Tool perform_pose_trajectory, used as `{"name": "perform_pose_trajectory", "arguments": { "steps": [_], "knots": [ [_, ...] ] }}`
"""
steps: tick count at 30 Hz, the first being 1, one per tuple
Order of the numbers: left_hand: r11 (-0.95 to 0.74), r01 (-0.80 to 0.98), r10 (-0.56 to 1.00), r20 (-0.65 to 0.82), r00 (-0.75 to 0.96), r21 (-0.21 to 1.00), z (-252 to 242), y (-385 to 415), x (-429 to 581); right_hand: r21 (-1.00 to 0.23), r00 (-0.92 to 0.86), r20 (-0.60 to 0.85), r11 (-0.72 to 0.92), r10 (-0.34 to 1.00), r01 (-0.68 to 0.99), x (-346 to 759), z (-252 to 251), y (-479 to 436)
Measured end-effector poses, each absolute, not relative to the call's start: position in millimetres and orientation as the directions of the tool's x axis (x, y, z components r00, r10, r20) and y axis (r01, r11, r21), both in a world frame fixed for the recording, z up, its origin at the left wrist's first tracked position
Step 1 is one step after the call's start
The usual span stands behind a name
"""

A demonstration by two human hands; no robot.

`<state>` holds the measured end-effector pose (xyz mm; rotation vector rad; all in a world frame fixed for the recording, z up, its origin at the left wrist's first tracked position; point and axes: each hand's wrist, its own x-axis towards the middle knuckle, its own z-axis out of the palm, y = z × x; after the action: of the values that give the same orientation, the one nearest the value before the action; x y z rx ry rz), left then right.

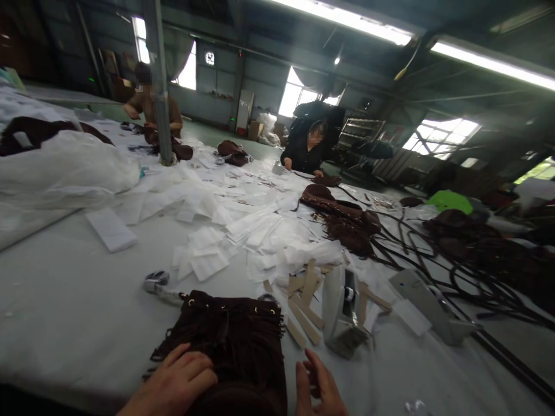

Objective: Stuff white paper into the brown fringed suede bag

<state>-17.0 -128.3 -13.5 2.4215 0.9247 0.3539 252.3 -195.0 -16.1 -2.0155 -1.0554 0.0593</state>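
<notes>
Left hand (177,378) is lying palm down on the near end of the dark brown fringed suede bag (236,341), fingers loosely curled, pressing it rather than gripping. I am seeing the bag lying flat on the pale grey desk (65,312), right in front of me. It is looking soft, floppy and light, so I judge its eyeleted rim the firmest hold. Right hand (318,384) is hovering just beside it, spread and empty.
</notes>
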Motion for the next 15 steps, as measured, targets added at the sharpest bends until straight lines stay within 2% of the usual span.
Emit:
{"name": "perform_pose_trajectory", "arguments": {
  "steps": [2,4,7,9,11,13,15],
  "knots": [
    [-0.572,0.535,0.73,0.089,0.678,0.622,5.2,-125.6,-20.0,-0.715,0.569,0.321,-0.201,0.757,0.67,249.0,3.8,-183.7],
    [-0.434,0.519,0.833,0.108,0.543,0.736,23.9,-122.6,-20.0,-0.721,0.442,0.314,-0.092,0.84,0.687,240.7,16.3,-168.4],
    [-0.128,0.441,0.946,-0.024,0.322,0.888,39.3,-114.4,-5.9,-0.677,0.197,0.341,0.095,0.919,0.73,220.3,22.3,-139.1],
    [-0.039,0.434,0.954,-0.096,0.283,0.9,35.1,-107.0,10.9,-0.594,0.033,0.334,0.184,0.942,0.783,205.7,19.5,-118.6],
    [-0.046,0.503,0.936,-0.139,0.323,0.863,21.1,-99.7,26.9,-0.471,-0.105,0.26,0.221,0.96,0.854,194.7,12.9,-101.1],
    [-0.066,0.567,0.917,-0.173,0.358,0.821,3.8,-93.6,37.0,-0.382,-0.172,0.181,0.23,0.968,0.895,189.4,4.4,-89.7],
    [-0.066,0.592,0.914,-0.189,0.358,0.804,-9.8,-88.8,40.0,-0.371,-0.184,0.157,0.231,0.97,0.899,190.1,-3.7,-85.2]
  ]
}}
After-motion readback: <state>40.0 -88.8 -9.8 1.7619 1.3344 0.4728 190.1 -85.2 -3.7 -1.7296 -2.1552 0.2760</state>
